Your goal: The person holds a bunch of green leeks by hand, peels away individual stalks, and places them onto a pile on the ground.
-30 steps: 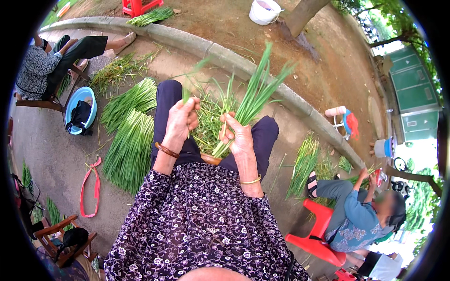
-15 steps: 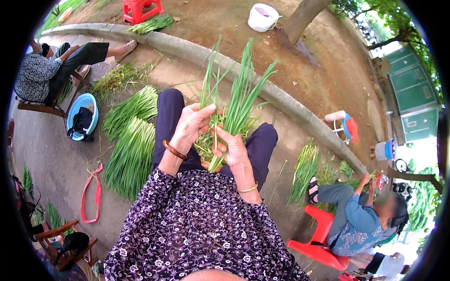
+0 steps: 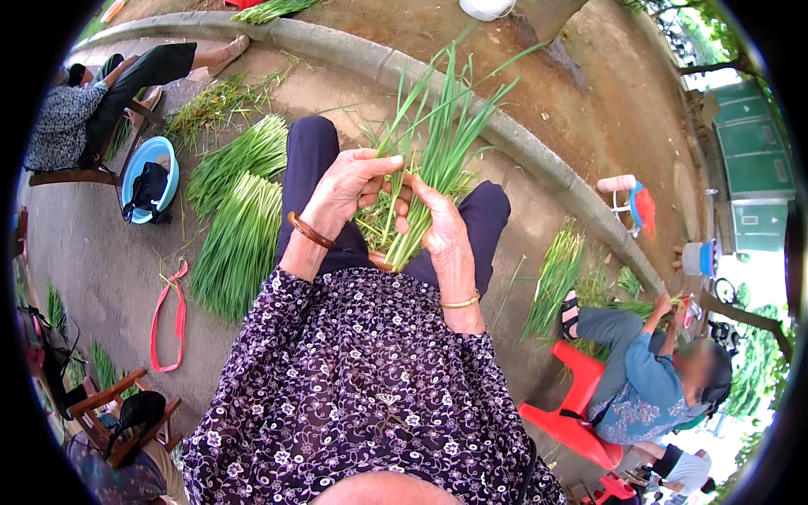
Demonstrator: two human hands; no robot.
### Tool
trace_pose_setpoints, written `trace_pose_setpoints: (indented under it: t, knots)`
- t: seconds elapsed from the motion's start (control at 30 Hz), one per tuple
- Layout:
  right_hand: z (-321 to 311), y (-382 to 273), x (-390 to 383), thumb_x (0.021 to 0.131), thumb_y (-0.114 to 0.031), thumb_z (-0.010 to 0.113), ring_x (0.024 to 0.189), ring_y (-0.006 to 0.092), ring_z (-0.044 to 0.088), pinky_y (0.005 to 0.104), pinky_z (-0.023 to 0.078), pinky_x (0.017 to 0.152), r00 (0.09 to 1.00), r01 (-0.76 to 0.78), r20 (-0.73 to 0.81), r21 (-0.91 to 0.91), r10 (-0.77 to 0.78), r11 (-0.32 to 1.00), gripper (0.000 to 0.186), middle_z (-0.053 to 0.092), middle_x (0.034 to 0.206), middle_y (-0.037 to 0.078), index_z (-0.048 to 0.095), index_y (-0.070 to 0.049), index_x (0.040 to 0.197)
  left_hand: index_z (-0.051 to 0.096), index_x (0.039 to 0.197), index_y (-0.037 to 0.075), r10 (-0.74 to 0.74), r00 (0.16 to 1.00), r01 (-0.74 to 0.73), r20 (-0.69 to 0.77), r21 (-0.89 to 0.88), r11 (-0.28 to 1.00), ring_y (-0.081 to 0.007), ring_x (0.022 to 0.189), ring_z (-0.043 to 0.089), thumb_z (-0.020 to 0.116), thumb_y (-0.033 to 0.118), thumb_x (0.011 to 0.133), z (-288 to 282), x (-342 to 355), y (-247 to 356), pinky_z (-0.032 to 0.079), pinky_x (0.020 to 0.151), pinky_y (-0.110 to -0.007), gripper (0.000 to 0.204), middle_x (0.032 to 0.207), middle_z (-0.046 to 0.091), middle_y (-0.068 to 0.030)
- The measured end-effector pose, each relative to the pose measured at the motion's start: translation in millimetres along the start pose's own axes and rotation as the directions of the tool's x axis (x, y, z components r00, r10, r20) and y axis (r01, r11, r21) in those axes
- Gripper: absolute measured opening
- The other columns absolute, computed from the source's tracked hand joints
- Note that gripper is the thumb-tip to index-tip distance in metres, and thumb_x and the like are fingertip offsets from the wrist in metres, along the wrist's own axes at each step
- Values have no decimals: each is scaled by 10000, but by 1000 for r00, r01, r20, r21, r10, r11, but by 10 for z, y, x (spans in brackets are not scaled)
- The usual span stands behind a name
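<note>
My left hand [image 3: 353,187], with a brown bangle at the wrist, pinches thin green leafy stems just beside my right hand. My right hand [image 3: 433,220], wearing a gold bracelet, grips a bunch of long green stems [image 3: 446,139] by their pale lower ends, leaves fanning upward. Loose trimmings [image 3: 373,227] show between my knees, partly behind the hands. To my left on the pavement lie two thick piles, a nearer one [image 3: 231,252] and a farther one [image 3: 236,156]. A smaller pile [image 3: 551,278] lies to my right.
A blue basin [image 3: 133,195] holding a black bag stands by a seated person [image 3: 63,126] at left. A red strap [image 3: 168,332] and a wooden chair [image 3: 101,408] are lower left. A person [image 3: 640,408] sits on a red chair [image 3: 555,417] at right. A concrete curb [image 3: 370,55] crosses ahead.
My left hand has moved rightward, up against the stems in my right hand. The whole scene has shifted upward in the picture since half a second ago, so less ground beyond the curb shows.
</note>
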State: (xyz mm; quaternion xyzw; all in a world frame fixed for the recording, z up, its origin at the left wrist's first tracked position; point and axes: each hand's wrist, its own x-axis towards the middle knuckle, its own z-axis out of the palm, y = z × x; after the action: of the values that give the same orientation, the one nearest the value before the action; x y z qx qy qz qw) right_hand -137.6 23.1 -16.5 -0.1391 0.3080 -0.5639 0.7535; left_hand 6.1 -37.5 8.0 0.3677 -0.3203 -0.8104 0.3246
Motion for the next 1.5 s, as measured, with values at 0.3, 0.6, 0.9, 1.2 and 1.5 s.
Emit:
trace_pose_setpoints:
  t: [0.3, 0.6, 0.9, 1.2, 1.5]
  knots:
    - [-33, 16, 20, 812, -132, 541, 568, 166, 554, 278, 491, 424, 993, 32, -113, -19, -34, 999, 173, 558, 768, 83, 521, 5, 915, 568, 683, 54, -17, 1000, 19, -24, 61, 998, -13, 341, 317, 650, 157, 730, -3, -9, -123, 206, 298, -163, 140, 539, 508, 13]
    - [51, 2, -17, 813, -126, 543, 601, 183, 574, 316, 521, 495, 999, 6, -54, -11, -7, 1000, 181, 572, 758, 81, 535, 7, 935, 587, 715, 42, -24, 997, 31, -67, 103, 994, -23, 350, 374, 634, 157, 745, 45, -47, -179, 244, 306, -151, 128, 550, 540, -13]
    - [-6, -3, 1, 847, -162, 500, 525, 128, 463, 247, 396, 390, 998, -54, -17, 125, 57, 991, 200, 477, 669, 42, 500, 19, 932, 528, 936, -26, 101, 993, -105, -52, -66, 992, -38, 403, 309, 442, 265, 865, -90, -22, -198, 247, 330, -178, 312, 795, 567, -68]
    - [-40, 37, 13, 802, -105, 556, 496, 118, 461, 245, 397, 369, 998, 49, -44, 133, -43, 990, 137, 491, 671, 47, 488, -5, 867, 529, 953, 31, 23, 989, 40, 145, -418, 908, -118, 701, 449, 431, 248, 866, -239, 118, -364, 366, 597, -252, 253, 891, 525, -37]
    - [143, 97, -33, 719, -48, 638, 422, 116, 475, 229, 387, 334, 983, 113, -117, -202, -138, 973, 152, 538, 619, 48, 547, 3, 830, 538, 947, 26, 7, 944, 113, 329, -343, 933, -253, 610, 562, 474, 261, 839, -138, 71, -353, 483, 535, -408, 266, 752, 569, -93]
